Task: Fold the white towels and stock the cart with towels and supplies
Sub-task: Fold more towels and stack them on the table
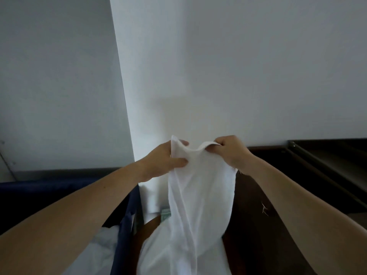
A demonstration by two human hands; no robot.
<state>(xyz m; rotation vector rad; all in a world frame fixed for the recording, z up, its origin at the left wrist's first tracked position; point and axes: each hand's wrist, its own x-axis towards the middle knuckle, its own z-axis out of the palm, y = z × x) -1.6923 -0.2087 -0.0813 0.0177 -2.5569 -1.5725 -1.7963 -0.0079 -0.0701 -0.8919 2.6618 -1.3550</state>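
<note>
Both hands held white towel raised before wall. Left hand pinched one end of top edge, thumb over cloth. Right hand curled fingers round other end. Edge sagged between grips. Remainder hung between blue fabric bin and dark wooden unit. Likely purpose: locate corners, let cloth hang straight for first fold.
</note>
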